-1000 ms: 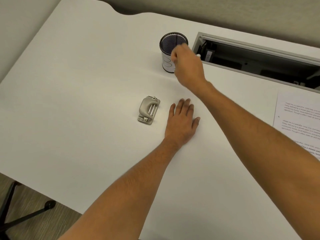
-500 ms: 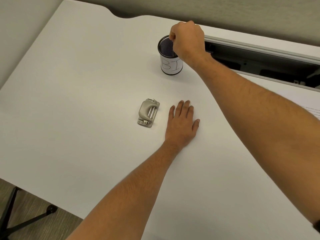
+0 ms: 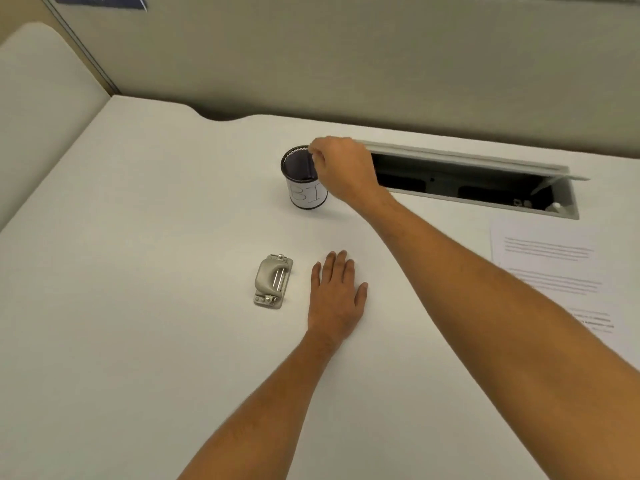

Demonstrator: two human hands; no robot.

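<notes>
At the back of the bench [image 3: 138, 237], the right hand [image 3: 346, 168] hovers over the rim of a black mesh cup [image 3: 306, 194]. The cup stands upright just left of an open cable hatch [image 3: 467, 181] and bears a white label. The hand's fingers [image 3: 317, 150] are curled, thumb and forefinger tips drawn together at the rim; whether they pinch anything cannot be told. The left hand [image 3: 336, 296] lies palm down on the bench nearer the viewer, fingers straight and close together, holding nothing. A grey punch [image 3: 273, 281] sits just left of it, not touching. A printed sheet [image 3: 554, 271] lies at far right.
</notes>
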